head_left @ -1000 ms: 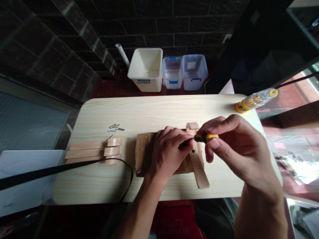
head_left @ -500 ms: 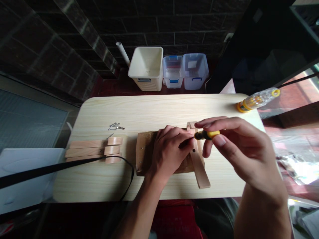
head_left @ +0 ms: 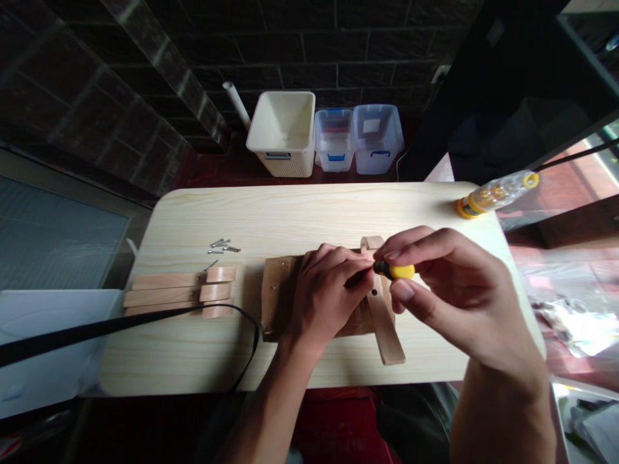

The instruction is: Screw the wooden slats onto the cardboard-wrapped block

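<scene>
A short screwdriver (head_left: 401, 271), smooth, rounded, yellow and black, is clamped between thumb and fingers of the right hand (head_left: 461, 296), over the far part of a pale wooden strip (head_left: 385, 328). The strip, curled at its far end and pierced by a dark hole (head_left: 374, 292), is laid across the right end of a brown, creased block (head_left: 277, 290). The block is covered by the left hand (head_left: 325, 293); whether anything is pinched by it cannot be told. A broad band of worktop (head_left: 338, 212) is seen toward the far edge, a narrower one toward the near edge. Metal screws (head_left: 223, 245) are scattered toward the left edge, beyond three curled wooden pieces (head_left: 164, 297), partly hidden by a black strap (head_left: 91, 332). The screwdriver's tip cannot be made out.
</scene>
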The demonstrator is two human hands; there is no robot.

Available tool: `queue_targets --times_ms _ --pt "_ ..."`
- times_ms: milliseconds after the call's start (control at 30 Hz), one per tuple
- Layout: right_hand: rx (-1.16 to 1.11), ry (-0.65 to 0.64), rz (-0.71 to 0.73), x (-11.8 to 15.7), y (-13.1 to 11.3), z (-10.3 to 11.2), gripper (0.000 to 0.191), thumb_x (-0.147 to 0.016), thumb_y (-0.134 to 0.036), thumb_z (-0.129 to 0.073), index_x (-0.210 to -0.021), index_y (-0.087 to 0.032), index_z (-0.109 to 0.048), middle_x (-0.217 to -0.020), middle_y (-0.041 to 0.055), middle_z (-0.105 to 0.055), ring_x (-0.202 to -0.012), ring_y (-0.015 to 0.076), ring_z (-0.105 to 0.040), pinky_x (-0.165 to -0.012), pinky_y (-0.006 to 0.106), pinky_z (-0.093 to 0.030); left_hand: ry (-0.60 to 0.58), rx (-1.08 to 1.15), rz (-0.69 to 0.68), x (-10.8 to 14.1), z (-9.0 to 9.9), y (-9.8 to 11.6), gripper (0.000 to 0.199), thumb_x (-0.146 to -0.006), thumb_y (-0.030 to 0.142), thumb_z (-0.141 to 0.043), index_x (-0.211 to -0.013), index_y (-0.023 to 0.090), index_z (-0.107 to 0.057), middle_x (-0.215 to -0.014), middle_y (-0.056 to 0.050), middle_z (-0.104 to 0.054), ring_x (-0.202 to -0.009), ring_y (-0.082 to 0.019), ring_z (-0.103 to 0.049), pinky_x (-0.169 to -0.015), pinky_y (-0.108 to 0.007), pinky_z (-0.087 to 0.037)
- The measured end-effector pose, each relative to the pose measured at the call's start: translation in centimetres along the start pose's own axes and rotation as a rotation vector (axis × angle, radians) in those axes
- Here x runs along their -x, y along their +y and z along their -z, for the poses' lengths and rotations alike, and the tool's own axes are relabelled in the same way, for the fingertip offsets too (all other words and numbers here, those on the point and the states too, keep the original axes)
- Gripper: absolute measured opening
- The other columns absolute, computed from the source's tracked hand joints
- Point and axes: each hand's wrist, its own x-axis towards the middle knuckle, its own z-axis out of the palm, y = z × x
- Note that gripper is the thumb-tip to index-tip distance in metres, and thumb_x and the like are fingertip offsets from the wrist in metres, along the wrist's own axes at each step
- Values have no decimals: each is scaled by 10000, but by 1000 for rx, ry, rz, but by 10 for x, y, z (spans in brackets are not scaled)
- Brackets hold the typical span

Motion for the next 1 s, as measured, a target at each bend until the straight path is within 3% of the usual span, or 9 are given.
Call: queue_targets --times_ms 167,267,500,800,1000 --pt "197 20 13 4 -11 2 250 -926 -251 -792 -1169 -295 -753 -1177 70 -754 -1146 282 -711 -878 376 -656 -8 -4 15 -1 0 0 100 -971 268 -690 -964 266 -790 -810 -6 -734 -877 -218 -638 -836 -367 -479" --pt "316 29 12 8 -17 3 289 -939 -235 -768 -1216 -313 -745 -1183 62 -756 -1166 289 -708 -877 365 -658 -1 4 19 -1 -1 0 83 -958 260 -708 -955 262 -791 -836 -7 -744 -893 -218 -645 -846 -371 -485" --pt "455 3 50 6 -15 5 359 -947 -221 -733 -1294 -312 -715 -1224 68 -753 -1001 262 -749 -732 328 -667 -17 57 33 -1 1 1 71 -961 290 -719 -951 275 -788 -916 -10 -772 -944 -211 -666 -874 -382 -503" --pt "577 -27 125 3 -10 7 319 -964 -192 -685 -1264 -299 -679 -1149 65 -725 -899 220 -712 -749 347 -646 -32 79 15 2 1 -2 89 -922 306 -772 -1011 294 -777 -1033 2 -790 -1026 -220 -667 -924 -405 -499" --pt "618 -19 118 3 -13 5 265 -975 -196 -676 -1222 -293 -668 -1104 31 -714 -836 168 -705 -725 277 -610 -29 75 16 1 1 -1 53 -925 295 -762 -976 282 -773 -1030 4 -791 -1023 -218 -668 -925 -399 -495"
